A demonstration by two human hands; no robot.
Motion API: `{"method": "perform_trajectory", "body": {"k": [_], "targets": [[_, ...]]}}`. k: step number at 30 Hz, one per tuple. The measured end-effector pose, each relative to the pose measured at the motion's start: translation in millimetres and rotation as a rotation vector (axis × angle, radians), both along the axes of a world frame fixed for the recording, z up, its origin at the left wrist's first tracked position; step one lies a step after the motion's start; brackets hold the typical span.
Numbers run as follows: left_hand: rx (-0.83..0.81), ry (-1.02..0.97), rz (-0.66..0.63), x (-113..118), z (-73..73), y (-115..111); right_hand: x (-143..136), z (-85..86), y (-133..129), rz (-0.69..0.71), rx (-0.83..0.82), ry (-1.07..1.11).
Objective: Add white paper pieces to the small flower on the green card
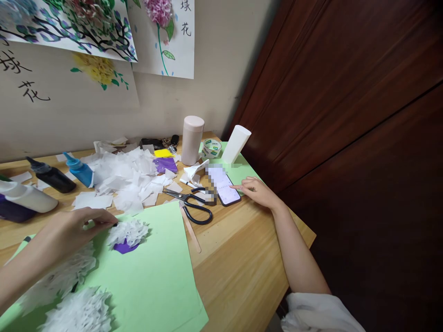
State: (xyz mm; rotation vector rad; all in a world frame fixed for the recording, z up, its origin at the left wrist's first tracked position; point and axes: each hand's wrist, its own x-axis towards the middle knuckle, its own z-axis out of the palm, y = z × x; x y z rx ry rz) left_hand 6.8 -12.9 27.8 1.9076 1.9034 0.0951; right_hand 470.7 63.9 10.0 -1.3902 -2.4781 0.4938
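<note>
Green paper (162, 263) fills the lower left of the frame, and on it lies a white ruffled flower (129, 232) with a purple patch (125, 246) at its lower edge. Your left hand (74, 226) is just beside the flower's upper left, thumb and forefinger pinched together on a small dark piece (115, 224). Your right hand (259, 191), right of centre, is loosely curled and grips nothing; its extended forefinger touches the screen of the phone (226, 191). Between your hands lie open black-handled scissors (188, 198), near the phone's left side, and a wooden stick (191, 230) below them. White paper scraps (121, 175) spread above the flower, with squeeze bottles (51, 177) to their left. A pale cylinder (193, 140) and a tape roll (212, 148) stand beyond the phone on the worktop (235, 258).
</note>
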Motion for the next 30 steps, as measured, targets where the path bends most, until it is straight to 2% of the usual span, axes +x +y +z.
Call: {"method": "perform_trajectory", "body": {"k": [4, 11, 21, 30], "targets": [[-0.009, 0.006, -0.017, -3.5, -3.3, 1.1, -6.3, -1.1, -1.1, 0.014, 0.001, 0.019], [0.008, 0.013, -0.022, -6.1, -4.5, 0.5, -31.4, -1.2, -7.7, 0.134, -0.021, 0.037], [-0.007, 0.032, -0.032, -6.3, -4.5, 0.1, -1.7, 6.3, -5.2, 0.052, -0.022, 0.039], [-0.01, 0.007, -0.027, -6.3, -4.5, 0.5, -5.2, 6.0, -5.6, 0.049, -0.041, 0.039]]}}
